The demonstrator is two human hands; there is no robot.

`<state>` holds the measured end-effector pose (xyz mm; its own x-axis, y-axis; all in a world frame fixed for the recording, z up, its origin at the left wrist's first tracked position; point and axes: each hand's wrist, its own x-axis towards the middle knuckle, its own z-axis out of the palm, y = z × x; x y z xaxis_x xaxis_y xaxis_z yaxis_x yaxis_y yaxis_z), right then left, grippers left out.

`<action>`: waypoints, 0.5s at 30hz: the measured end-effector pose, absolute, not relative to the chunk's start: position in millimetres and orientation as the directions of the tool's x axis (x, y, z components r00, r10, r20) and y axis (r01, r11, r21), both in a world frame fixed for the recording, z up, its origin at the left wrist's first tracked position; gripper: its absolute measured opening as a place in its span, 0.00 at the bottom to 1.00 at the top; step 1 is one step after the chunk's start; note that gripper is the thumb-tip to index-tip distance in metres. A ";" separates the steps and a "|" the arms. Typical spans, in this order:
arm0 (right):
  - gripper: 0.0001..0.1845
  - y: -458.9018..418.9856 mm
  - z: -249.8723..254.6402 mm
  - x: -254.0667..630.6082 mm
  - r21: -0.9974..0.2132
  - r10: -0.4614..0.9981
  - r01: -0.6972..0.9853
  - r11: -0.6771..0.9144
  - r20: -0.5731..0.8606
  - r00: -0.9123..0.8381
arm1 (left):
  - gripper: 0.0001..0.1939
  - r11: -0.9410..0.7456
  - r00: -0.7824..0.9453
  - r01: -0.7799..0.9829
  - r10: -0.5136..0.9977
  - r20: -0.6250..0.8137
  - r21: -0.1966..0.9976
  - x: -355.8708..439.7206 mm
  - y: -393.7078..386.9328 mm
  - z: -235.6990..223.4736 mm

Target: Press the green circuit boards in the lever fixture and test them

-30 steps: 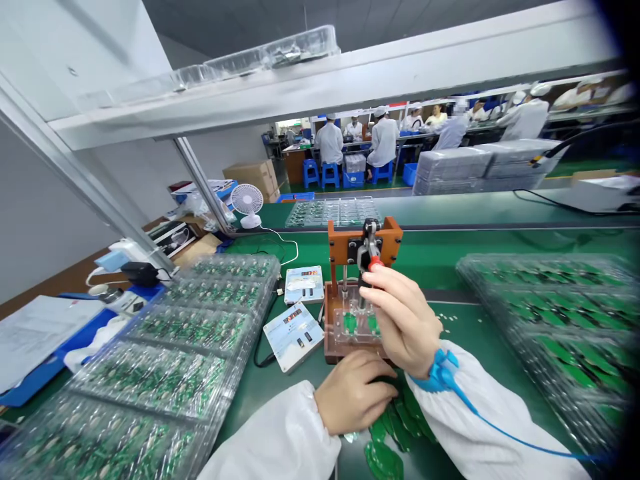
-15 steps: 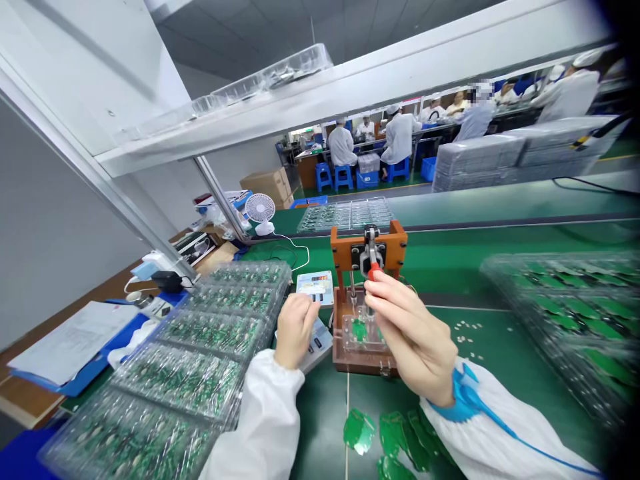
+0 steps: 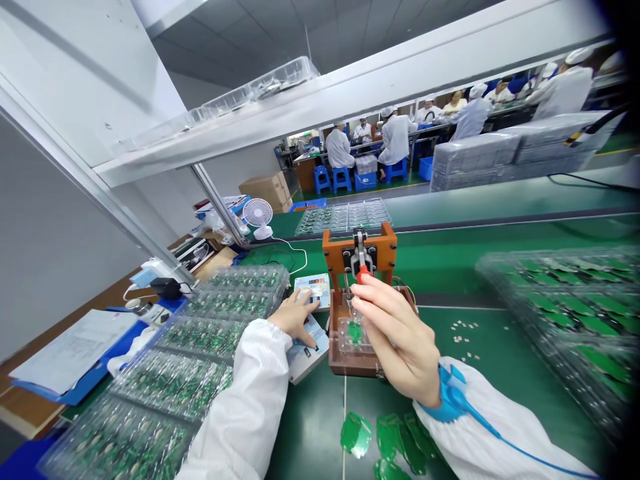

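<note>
My right hand grips the red handle of a toggle clamp on an orange and brown press fixture. A small green circuit board shows in the clear plate at the fixture's base, partly covered by my hand. With fingers spread, my left hand rests over two pale boxes left of the fixture. The farther box has a lit red digital display; the nearer box lies under my thumb. In front of the fixture lie several loose green circuit boards. A blue wrist strap circles my right wrist.
Clear trays of boards stand at left and right. Another tray lies behind the fixture, near a small white fan. Tiny pale pieces are scattered to the right. A shelf crosses overhead; people sit beyond.
My left hand has opened from a closed, bunched posture and spread over the boxes. My right hand stays on the red handle. The view has shifted slightly.
</note>
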<state>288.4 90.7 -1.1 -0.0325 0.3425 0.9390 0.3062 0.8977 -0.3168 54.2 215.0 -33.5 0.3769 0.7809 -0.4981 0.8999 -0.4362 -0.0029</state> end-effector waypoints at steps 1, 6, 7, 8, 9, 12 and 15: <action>0.36 90.7 -0.9 288.1 -0.316 0.342 0.310 0.897 0.939 -0.032 | 0.67 -0.439 0.384 0.898 0.776 -0.500 0.008 54.8 215.8 -35.4; 0.36 91.5 -2.6 286.6 -0.318 0.343 0.321 0.892 0.939 -0.024 | 0.69 -0.426 0.401 0.902 0.768 -0.499 0.071 55.0 216.3 -41.4; 0.35 91.5 -3.2 286.5 -0.323 0.348 0.323 0.890 0.937 -0.023 | 0.70 -0.421 0.397 0.904 0.767 -0.505 0.072 54.0 216.0 -41.2; 0.35 91.4 -3.7 286.6 -0.327 0.352 0.324 0.888 0.936 -0.021 | 0.70 -0.419 0.395 0.905 0.764 -0.510 0.073 52.8 215.4 -40.3; 0.35 91.2 -4.0 286.7 -0.329 0.354 0.323 0.888 0.935 -0.022 | 0.70 -0.417 0.394 0.906 0.764 -0.510 0.076 51.3 214.5 -38.7; 0.35 90.5 -3.9 287.0 -0.325 0.352 0.315 0.892 0.936 -0.029 | 0.69 -0.395 0.384 0.915 0.784 -0.487 0.086 46.5 210.3 -30.7; 0.35 90.1 -3.0 286.7 -0.315 0.340 0.311 0.897 0.940 -0.028 | 0.70 -0.366 0.340 0.929 0.795 -0.502 0.050 43.1 207.7 -24.7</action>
